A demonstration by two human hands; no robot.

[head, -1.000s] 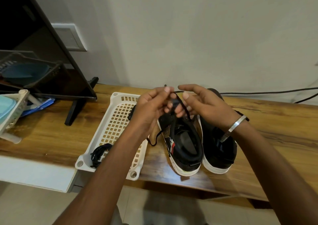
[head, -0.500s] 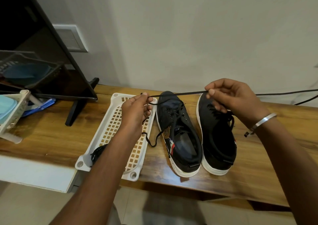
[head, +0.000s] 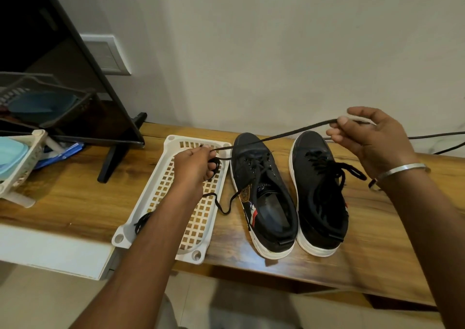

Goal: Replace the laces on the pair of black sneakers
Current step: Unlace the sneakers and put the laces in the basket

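Black lace (head: 281,135) stretched taut above the toes of both sneakers, pinched at each end: left hand (head: 195,163) over the white slotted tray (head: 151,197), fingers curled round the lace with a small coil bunched under them; right hand (head: 372,139) raised past the far side of the right sneaker (head: 319,190), thumb and fingertip pressed together on the lace, remaining fingers loosely spread. Left sneaker (head: 261,192) sitting just beside the tray, lace mostly out: upper eyelets bare, a loose tail running off its side onto the tray edge. Right sneaker touching the left one, fully laced and bow-tied. Likely step: pulling or straightening a lace for the left sneaker, either old one coming out or new one being measured; cannot tell which. Next move probably calls for freeing one tip, lining it up with the lowest eyelets near the toe and evening both halves before threading. Second bundle of black lace (head: 142,224) at the near end of the tray, partly hidden behind the left forearm, old or new unclear. Right hand motion-blurred, exact pinch point soft. Lace tips not resolvable. Wooden bench (head: 75,197) cut off right of the sneakers; dark cable (head: 437,135) behind the right sneaker easily confused with the lace.
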